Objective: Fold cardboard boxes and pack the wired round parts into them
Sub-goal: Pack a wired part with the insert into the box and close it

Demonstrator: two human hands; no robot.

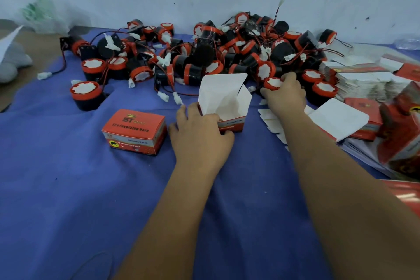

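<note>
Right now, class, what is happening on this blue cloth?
A person is packing wired round parts into small red boxes. The left hand steadies an open box, its lid flap standing up and nothing visible inside it. The right hand grips one part at the near edge of the pile by the wall. A closed box sits to the left on the cloth. Flat unfolded boxes are stacked on the right.
</note>
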